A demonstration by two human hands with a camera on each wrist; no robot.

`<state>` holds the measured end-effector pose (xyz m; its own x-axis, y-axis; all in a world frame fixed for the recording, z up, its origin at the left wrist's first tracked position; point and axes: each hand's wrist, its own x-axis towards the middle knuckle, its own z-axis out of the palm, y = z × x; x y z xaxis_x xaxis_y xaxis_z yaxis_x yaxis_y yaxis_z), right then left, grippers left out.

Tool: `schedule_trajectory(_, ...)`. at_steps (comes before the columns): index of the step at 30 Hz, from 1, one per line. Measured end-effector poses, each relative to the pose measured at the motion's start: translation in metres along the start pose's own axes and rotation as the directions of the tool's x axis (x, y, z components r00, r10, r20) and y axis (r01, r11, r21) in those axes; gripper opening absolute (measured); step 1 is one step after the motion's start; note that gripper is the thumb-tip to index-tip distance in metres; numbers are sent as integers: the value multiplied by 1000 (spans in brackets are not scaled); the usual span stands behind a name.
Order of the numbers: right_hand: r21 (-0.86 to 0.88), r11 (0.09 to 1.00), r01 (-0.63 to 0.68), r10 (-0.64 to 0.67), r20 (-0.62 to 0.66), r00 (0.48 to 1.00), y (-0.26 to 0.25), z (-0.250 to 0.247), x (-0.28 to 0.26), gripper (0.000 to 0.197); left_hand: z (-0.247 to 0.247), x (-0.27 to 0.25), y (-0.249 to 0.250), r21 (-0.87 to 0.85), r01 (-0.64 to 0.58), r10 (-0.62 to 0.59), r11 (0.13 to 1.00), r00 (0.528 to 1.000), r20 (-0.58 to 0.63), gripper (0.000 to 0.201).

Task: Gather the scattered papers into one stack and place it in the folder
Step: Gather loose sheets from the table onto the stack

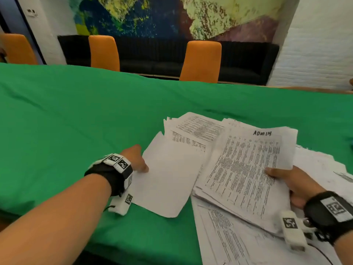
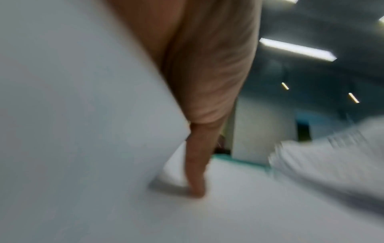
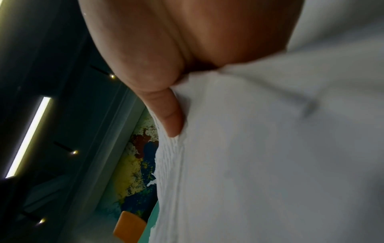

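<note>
On the green tablecloth (image 1: 76, 121) white papers lie in a loose overlapping spread. My left hand (image 1: 140, 163) pinches the left edge of a blank sheet (image 1: 168, 178), with the thumb on top and the fingers hidden beneath. In the left wrist view the thumb (image 2: 197, 185) presses on that sheet (image 2: 249, 213). My right hand (image 1: 280, 176) grips a thick printed stack (image 1: 246, 169) marked "ADMIN", thumb on top and fingers under it. The right wrist view shows the thumb (image 3: 168, 118) against the stack's edge (image 3: 270, 164). No folder is plainly visible.
More printed sheets (image 1: 194, 129) fan out behind the blank sheet, and others (image 1: 225, 236) lie under and to the right of the held stack. Orange chairs (image 1: 200, 62) stand past the table's far edge. The near edge runs under my left forearm.
</note>
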<state>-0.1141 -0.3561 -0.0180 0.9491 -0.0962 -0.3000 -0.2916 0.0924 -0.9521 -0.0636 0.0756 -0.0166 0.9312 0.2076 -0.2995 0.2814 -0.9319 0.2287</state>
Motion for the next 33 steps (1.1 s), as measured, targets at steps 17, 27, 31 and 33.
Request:
schedule_trajectory(17,594,804,15,-340,439,832,-6,-100,-20,60,33,-132,117,-78,-554,548,829,777,310,35)
schedule_trajectory(27,376,926,-44,21,65,998,13,-18,-61,39,-9,-52,97,-24,-325,324,945,945,-33,56)
schedule_trajectory(31,279,954,-113,83,118,990,21,0,-61,37,13,-18,86,-79,-213,217,974,975,46,69)
schedule_trajectory(33,295,952,-82,42,140,989,17,4,-60,37,14,-12,84,-89,-207,213,974,975,60,59)
